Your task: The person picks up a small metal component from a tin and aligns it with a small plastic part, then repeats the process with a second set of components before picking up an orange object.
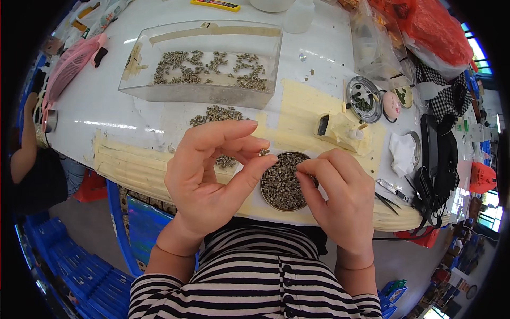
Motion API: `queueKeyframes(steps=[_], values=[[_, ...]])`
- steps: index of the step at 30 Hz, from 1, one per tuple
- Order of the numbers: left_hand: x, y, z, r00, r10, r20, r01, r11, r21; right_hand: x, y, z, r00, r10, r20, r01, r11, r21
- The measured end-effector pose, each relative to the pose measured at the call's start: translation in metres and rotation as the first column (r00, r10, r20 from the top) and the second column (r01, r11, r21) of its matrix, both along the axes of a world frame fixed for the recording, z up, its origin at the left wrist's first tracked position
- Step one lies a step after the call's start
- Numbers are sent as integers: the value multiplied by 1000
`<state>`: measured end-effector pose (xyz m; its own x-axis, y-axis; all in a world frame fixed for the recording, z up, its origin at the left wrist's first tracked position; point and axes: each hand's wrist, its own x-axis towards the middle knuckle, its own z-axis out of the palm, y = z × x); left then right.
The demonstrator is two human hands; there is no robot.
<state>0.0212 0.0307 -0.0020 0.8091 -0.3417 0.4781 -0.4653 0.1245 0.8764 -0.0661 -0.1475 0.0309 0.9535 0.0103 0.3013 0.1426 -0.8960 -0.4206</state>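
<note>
Between the thumb and fingertips of my left hand (212, 175) is a small shiny metal part (264, 152), its exact kind too small to tell. My right hand (340, 196) is closed in a pinch over the right side of a round tin (263, 198); whatever its fingertips hold is hidden. Many small grey metal cylinders (284, 183) fill this tin, which sits at the table's near edge. Beyond my left hand lies a loose pile of small metal pieces (217, 114), partly covered by the hand.
A clear plastic box (196, 94) with scattered metal pieces stands farther back. To the right are a taped block (342, 133), a round dish (364, 99) of dark green bits, tweezers (387, 203) and black straps (433, 159). A pink basket (74, 64) and another person's arm (25, 141) are at left.
</note>
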Motion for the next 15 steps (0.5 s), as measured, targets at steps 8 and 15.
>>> queueKeyframes(steps=[8,15], values=[[2,3,-1,1000,-22,11,22,1000,-7,9,6,9,988,-27,-150,26,1000,-10],[2,4,-1,1000,-17,14,17,1000,-15,11,7,7,985,-40,-165,42,999,8]])
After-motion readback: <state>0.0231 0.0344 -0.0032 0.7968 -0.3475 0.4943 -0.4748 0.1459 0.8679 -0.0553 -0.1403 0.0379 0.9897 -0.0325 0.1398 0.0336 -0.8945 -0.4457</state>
